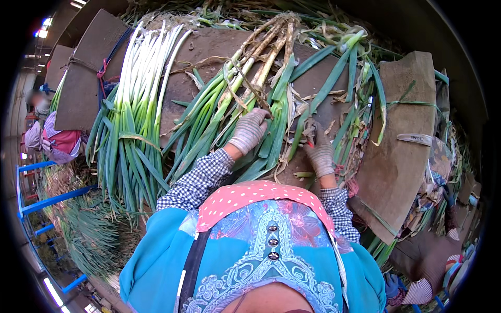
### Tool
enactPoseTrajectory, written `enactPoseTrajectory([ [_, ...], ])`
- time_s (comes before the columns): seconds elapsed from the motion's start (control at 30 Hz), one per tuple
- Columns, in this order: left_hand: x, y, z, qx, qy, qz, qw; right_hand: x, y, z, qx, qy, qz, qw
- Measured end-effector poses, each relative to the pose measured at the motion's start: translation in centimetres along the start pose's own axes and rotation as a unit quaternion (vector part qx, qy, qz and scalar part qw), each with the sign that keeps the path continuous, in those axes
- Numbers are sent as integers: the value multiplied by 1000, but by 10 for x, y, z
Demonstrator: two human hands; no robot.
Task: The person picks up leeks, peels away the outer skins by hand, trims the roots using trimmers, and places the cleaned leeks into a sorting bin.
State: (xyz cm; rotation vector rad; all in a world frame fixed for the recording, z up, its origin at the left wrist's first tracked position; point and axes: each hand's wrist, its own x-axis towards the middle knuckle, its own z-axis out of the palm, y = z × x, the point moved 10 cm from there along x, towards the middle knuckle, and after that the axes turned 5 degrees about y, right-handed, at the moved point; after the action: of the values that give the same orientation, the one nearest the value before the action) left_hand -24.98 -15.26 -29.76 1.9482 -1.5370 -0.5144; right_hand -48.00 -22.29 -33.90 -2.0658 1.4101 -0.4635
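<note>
Unpeeled green onions [258, 74], with brown outer skins and roots at the far side, lie across a dirty brown board [207, 47]. My left hand [250, 131], in a striped work glove, is curled over their stalks, its fingers closed on a dry brown leaf. Gloved too, my right hand [319, 150] is just right of the green leaves, fingers bent around dry brown leaf scraps; something small and red shows by the fingertips. Cleaned green onions [137, 98], white stems pointing away, lie side by side on the left.
Upright brown panels [88, 74] stand left, and another panel [403, 129] stands right. Loose leaves and trimmings [360, 113] heap along the far and right sides. A blue metal rail [58, 199] surrounds a green onion pile [90, 231] at lower left. Other people work at both sides.
</note>
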Motion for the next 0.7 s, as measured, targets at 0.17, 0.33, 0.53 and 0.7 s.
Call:
enactPoseTrajectory([
  [0.17, 36, -18, 37, 63, 74, -47, 994, -23, -37, 38, -121, -177, -76, 974],
  [0.33, 41, -51, 57, -8, 26, -175, 984, -24, -40, 34, -86, -198, -60, 975],
  [0.53, 40, -67, 51, -41, -13, -202, 979, -1, -50, 36, -103, -145, -75, 981],
  [0.7, 30, -71, 54, -285, -38, -249, 925, 75, -58, 38, -98, -102, -43, 989],
])
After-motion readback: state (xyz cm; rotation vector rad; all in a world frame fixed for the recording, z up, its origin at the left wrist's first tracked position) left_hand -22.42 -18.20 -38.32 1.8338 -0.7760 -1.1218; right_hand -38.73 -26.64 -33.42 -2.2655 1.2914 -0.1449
